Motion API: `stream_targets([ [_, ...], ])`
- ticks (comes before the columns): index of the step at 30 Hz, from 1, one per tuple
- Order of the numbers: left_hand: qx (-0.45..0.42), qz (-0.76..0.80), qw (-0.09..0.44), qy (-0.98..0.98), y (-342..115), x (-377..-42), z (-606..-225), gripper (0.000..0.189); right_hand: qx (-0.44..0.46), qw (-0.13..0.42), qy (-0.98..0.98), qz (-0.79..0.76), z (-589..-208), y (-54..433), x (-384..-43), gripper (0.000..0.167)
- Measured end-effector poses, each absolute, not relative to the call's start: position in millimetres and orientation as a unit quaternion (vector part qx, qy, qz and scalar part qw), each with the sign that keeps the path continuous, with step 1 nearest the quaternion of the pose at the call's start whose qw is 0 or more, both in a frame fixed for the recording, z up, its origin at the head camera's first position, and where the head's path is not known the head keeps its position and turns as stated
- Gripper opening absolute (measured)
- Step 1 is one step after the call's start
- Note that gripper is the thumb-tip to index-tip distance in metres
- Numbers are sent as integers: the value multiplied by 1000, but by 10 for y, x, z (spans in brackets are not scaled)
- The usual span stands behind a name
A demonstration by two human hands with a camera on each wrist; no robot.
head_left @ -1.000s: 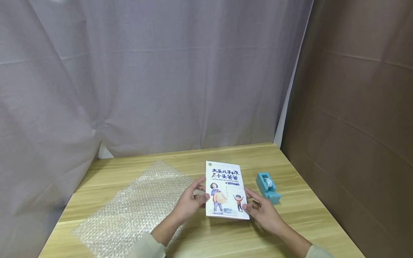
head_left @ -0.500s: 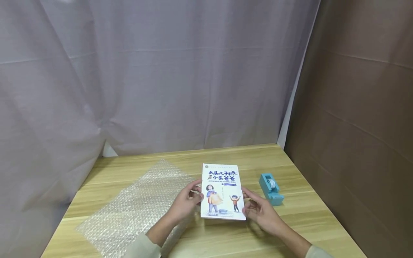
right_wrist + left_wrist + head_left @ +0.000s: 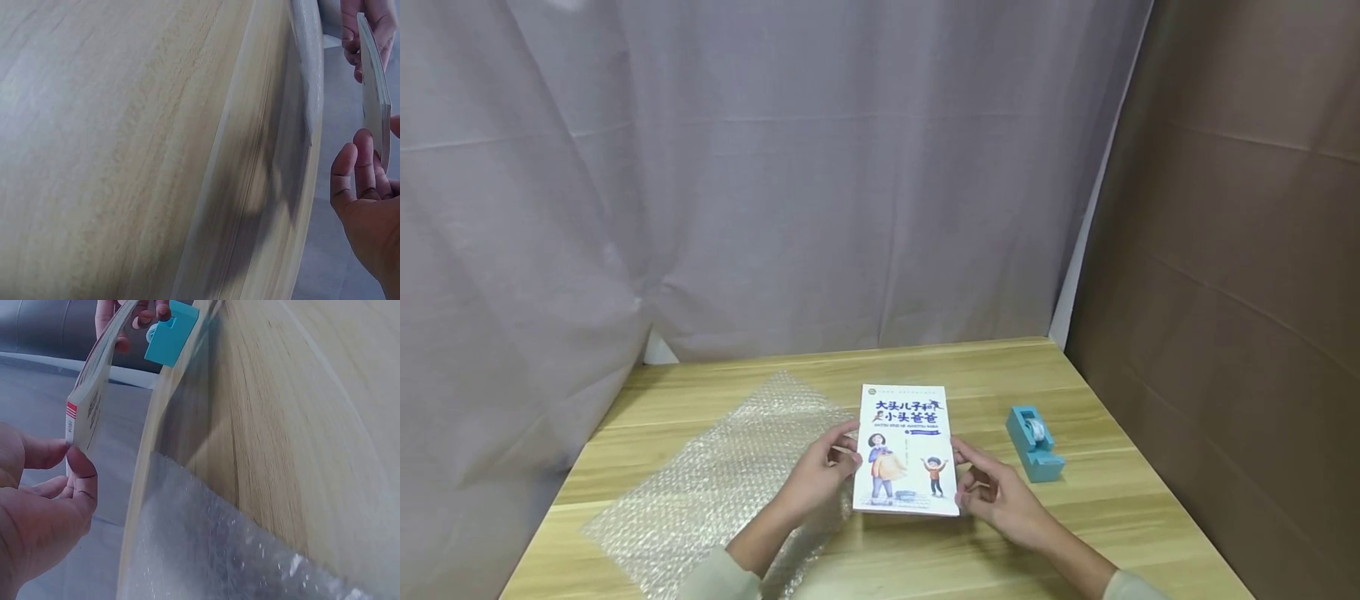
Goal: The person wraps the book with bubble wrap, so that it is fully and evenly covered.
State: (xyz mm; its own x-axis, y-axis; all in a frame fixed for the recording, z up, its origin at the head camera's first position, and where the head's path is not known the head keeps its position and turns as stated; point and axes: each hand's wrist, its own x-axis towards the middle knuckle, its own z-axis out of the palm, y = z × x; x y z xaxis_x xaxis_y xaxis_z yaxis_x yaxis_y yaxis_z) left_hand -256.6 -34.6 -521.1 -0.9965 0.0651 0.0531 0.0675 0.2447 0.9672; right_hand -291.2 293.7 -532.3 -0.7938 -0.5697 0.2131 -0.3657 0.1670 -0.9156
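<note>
A thin white book (image 3: 906,450) with blue lettering and drawn figures on its cover is held up above the table, cover toward the head camera. My left hand (image 3: 816,475) pinches its left edge between thumb and fingers. On the opposite side my right hand (image 3: 1000,500) grips the lower right edge. The left wrist view shows the book's spine (image 3: 70,422), red-striped at one end, between left thumb and fingers. In the right wrist view, fingers of the right hand (image 3: 369,219) lie under the book (image 3: 375,100).
A sheet of bubble wrap (image 3: 715,483) lies flat on the left of the wooden table (image 3: 1112,517), partly beneath the left forearm. To the right stands a blue tape dispenser (image 3: 1034,446) with a roll in it. Grey curtain (image 3: 820,183) hangs behind, a brown one (image 3: 1240,250) at right.
Both hands have carried the book a little to the left and slightly lower. The whole head view has shifted a bit, so the dispenser and bubble wrap appear farther right.
</note>
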Motion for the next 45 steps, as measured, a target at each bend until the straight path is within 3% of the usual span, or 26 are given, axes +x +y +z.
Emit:
stream_targets([
  [45, 39, -594, 14, -803, -829, -2342, -5220, 61, -366, 153, 758, -518, -5242, 2466, -2971, 96],
])
